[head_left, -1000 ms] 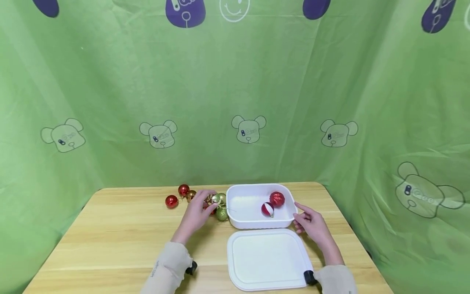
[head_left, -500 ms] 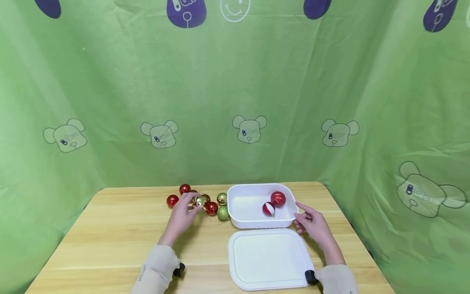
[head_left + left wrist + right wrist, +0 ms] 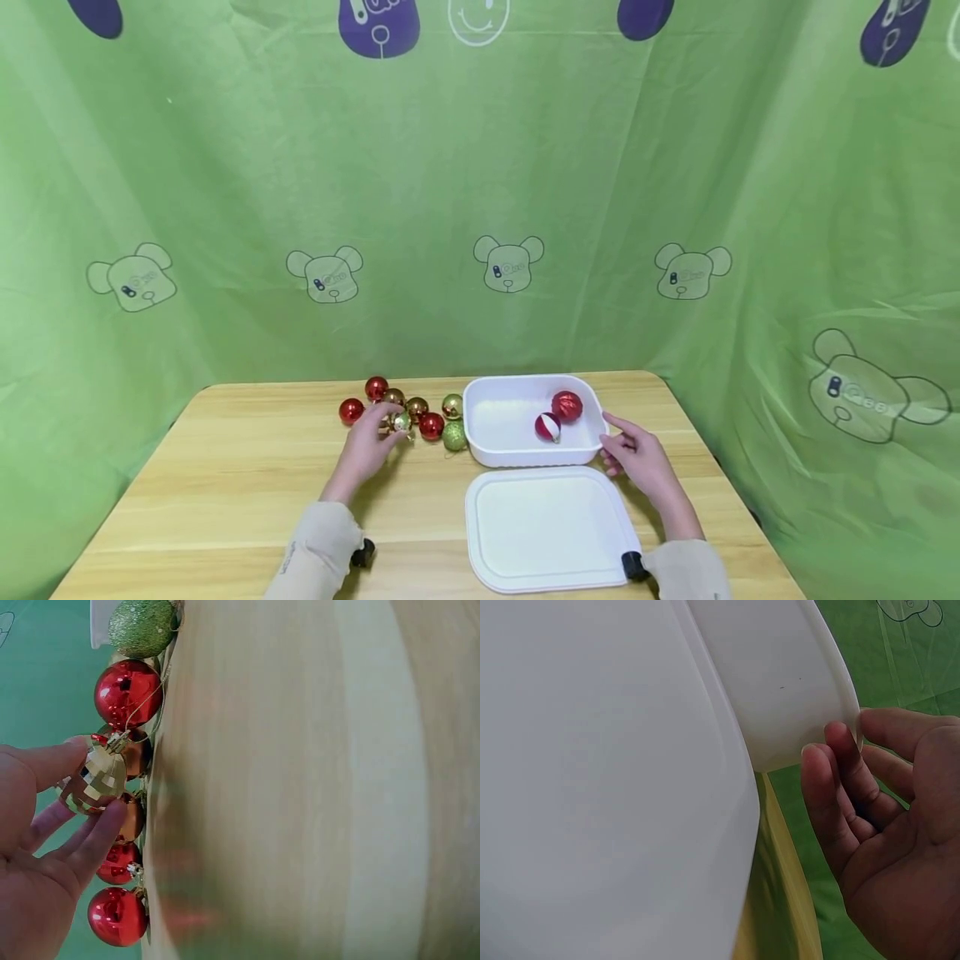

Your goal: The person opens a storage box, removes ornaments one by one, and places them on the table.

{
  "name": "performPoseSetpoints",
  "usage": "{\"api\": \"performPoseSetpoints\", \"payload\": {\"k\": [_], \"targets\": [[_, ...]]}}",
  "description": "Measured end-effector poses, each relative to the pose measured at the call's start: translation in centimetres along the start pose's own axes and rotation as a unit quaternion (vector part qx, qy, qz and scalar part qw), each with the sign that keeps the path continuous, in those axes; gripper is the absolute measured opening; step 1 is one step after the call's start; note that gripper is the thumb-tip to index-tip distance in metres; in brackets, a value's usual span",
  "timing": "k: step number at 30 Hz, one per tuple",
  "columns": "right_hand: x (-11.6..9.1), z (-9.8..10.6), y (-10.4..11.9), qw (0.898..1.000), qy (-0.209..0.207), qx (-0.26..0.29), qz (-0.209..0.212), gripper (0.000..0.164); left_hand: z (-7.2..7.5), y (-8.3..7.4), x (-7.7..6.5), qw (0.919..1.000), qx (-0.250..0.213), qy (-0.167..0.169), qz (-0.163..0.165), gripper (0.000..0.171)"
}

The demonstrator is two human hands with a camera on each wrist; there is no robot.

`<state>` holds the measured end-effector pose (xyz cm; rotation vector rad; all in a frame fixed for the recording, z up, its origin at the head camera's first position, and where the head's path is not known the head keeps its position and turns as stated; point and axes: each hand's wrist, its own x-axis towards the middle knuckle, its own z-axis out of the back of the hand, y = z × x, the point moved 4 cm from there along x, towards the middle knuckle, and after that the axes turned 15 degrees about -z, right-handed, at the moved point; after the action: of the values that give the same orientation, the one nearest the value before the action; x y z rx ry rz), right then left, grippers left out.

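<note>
My left hand (image 3: 366,446) pinches a shiny faceted gold Christmas ball (image 3: 103,776) between thumb and fingertips, its gold hanging loop (image 3: 146,716) trailing toward the other balls. Close around it lie a red ball (image 3: 431,427), a green glitter ball (image 3: 454,436), a smooth gold ball (image 3: 452,406) and darker gold ones (image 3: 417,407). Farther left are two more red balls (image 3: 351,411). At the right end of a white plastic box (image 3: 501,457), my right hand (image 3: 633,454) holds the corner, fingertips at the rim. Inside the box sit a red ball (image 3: 567,406) and a red-and-white one (image 3: 547,427).
A white lid (image 3: 551,529) lies flat on the wooden table (image 3: 225,492) in front of the box, by my right wrist. Green printed cloth (image 3: 420,200) hangs behind the table and along both sides.
My left hand has moved left from beside the box with the gold ball, then slightly down toward me, uncovering the other balls. The right hand and box stay in place.
</note>
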<state>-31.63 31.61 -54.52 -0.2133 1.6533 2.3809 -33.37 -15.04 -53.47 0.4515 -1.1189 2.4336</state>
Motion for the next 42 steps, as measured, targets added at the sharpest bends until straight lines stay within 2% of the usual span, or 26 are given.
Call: {"api": "performPoseSetpoints", "payload": {"k": [6,15,29,42], "targets": [[-0.01,0.06,0.06,1.000,0.001,0.000,-0.001,0.057,-0.31,0.21,-0.14,0.9998,0.001,0.013,0.016,0.048],[-0.15,0.09,0.14,1.000,0.003,0.007,-0.001,0.057,-0.37,0.44,-0.06,0.9994,0.004,0.014,0.031,0.047],[-0.19,0.10,0.18,1.000,0.002,0.002,0.007,0.057,-0.56,0.69,-0.28,0.9994,-0.004,0.004,0.034,0.047],[0.27,0.11,-0.17,1.000,0.009,0.002,-0.009,0.058,-0.63,0.60,-0.25,0.9992,-0.002,0.005,0.039,0.050]]}}
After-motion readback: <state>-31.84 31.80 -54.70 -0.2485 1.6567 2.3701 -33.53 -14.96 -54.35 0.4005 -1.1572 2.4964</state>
